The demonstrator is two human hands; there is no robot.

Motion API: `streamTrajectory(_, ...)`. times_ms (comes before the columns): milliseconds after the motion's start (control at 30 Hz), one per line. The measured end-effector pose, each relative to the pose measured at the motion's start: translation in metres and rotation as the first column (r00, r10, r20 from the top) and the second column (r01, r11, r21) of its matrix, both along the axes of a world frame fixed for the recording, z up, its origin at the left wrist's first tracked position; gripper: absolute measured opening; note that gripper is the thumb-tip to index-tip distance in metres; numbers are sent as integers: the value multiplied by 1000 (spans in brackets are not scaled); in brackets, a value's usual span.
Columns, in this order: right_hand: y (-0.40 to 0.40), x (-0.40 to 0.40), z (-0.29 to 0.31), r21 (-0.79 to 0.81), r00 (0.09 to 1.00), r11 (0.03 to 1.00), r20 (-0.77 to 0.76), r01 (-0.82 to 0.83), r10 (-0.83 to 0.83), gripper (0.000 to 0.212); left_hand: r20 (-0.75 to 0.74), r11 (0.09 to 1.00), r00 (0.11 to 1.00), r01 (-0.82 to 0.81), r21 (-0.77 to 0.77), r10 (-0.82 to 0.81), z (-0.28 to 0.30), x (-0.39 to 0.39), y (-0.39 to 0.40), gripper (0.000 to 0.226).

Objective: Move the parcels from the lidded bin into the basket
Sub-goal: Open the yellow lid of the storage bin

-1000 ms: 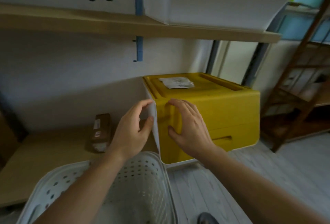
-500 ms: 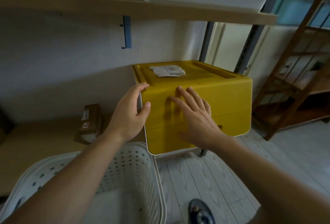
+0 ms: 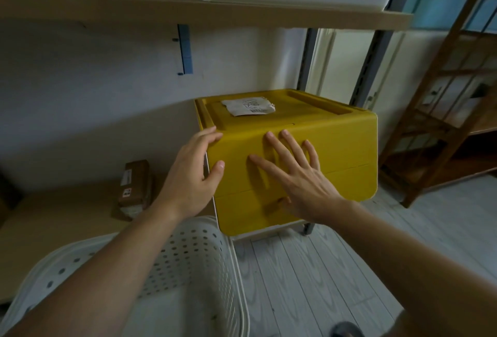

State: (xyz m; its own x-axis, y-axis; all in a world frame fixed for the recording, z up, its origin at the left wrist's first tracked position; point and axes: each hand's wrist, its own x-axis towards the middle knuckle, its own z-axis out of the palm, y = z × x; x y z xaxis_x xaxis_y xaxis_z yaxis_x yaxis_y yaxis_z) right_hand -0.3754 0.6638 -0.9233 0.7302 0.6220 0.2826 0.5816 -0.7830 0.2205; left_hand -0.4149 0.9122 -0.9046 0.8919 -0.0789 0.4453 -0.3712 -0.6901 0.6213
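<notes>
The yellow lidded bin point(image 3: 336, 154) stands shut at the centre, under a wooden shelf. A white crumpled parcel point(image 3: 248, 105) lies on its lid. My left hand point(image 3: 193, 175) wraps the bin's front left corner, fingers over the top edge and thumb on the front face. Flat against the front panel lies my right hand point(image 3: 293, 175), fingers spread and straight, holding nothing. The white perforated basket point(image 3: 188, 250) sits low at the left, under my left forearm. A brown parcel point(image 3: 135, 189) rests on the low wooden shelf to the left of the bin.
A wooden shelf point(image 3: 242, 14) with white boxes runs overhead. A brown wooden rack point(image 3: 443, 121) stands to the right. Pale plank floor point(image 3: 309, 283) lies between basket and rack. A dark shoe tip point(image 3: 344, 330) shows at the bottom edge.
My right hand went from curled at the bin's front to flat with spread fingers. My left hand shifted from the white side edge onto the yellow corner.
</notes>
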Motion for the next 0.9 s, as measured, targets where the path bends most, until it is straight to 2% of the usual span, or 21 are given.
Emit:
streamTrajectory(100,-5,-4,-1,-10,997,998,46,-67,68,120,-6,1000,1000,11,-8,-11,0,-3,1,54)
streamTrajectory(267,-14,-19,-2,60,985,989,109,-138,131,110,-27,995,997,64,-71,-66,-3,-7,7,58)
streamTrajectory(433,-15,-27,11,253,945,945,301,-208,127,69,-71,975,993,83,-204,-99,-4,-10,15,68)
streamTrajectory(533,-8,-23,20,339,924,919,377,-203,65,63,-88,966,988,104,-238,-128,-7,-9,16,62)
streamTrajectory(667,5,-10,28,396,889,897,457,-196,-7,52,-144,989,989,14,-145,-35,-15,-4,17,83)
streamTrajectory(767,15,0,36,449,853,869,518,-209,-62,37,-154,999,987,-46,2,45,-26,-2,13,71)
streamTrajectory(900,22,12,44,505,809,837,571,-212,-140,21,-291,999,956,-38,22,43,-38,0,9,67)
